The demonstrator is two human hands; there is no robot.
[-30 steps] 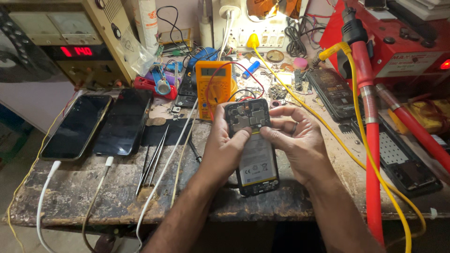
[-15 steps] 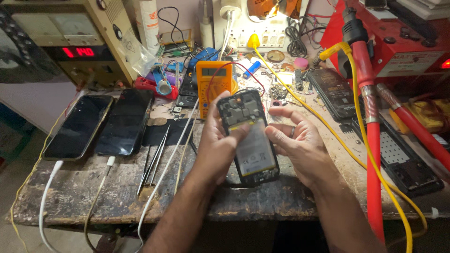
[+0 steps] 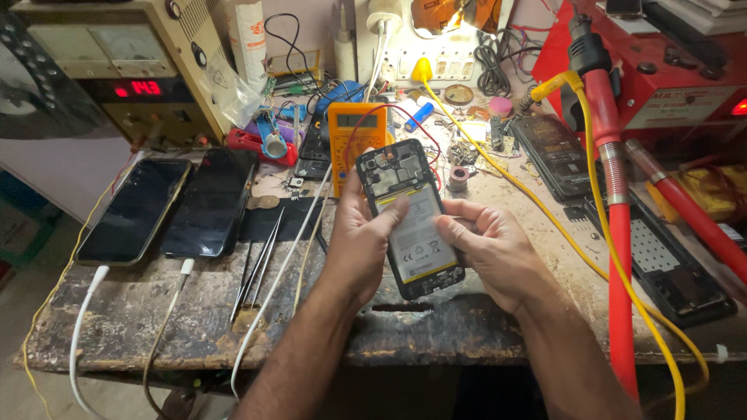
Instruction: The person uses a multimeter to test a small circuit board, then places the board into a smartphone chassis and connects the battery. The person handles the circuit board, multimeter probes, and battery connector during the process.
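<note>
The left hand point(image 3: 359, 237) and right hand point(image 3: 490, 249) are both gripping the opened black phone with its exposed white battery point(image 3: 411, 219) above the worn wooden desk point(image 3: 124, 311).

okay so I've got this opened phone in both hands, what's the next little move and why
Probably set the phone flat on the bench before working inside it. It is held in the air, back cover off, battery and board exposed, with the left hand and right hand both gripping its sides, so no fingers are free for the tweezers.
</note>
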